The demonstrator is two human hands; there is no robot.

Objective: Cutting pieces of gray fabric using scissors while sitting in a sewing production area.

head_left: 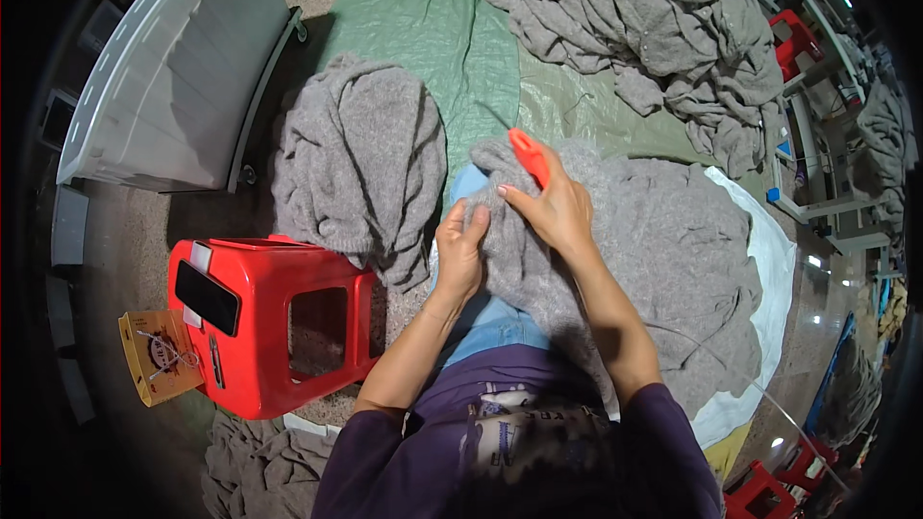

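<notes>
Grey knitted fabric [519, 250], which looks like a knit garment, lies over my lap. My left hand [460, 255] is closed on its edge, with the thumb on top. My right hand [562, 216] is closed round an orange-handled tool [529, 156] whose thin dark metal shaft points up and to the left; its exact kind does not show. The right thumb and fingertips also touch the fabric, close to my left fingertips. To the right a larger spread of the same grey knit [673, 269] rests on a white sheet [774, 269].
A red plastic stool [269, 298] at left carries a black phone [208, 298] and a yellow box [159, 358] hangs at its side. Beyond it are a grey knit pile [370, 144] and a white wheeled bin [183, 67]. Another pile [663, 19] covers the green tarp [423, 10] at far right.
</notes>
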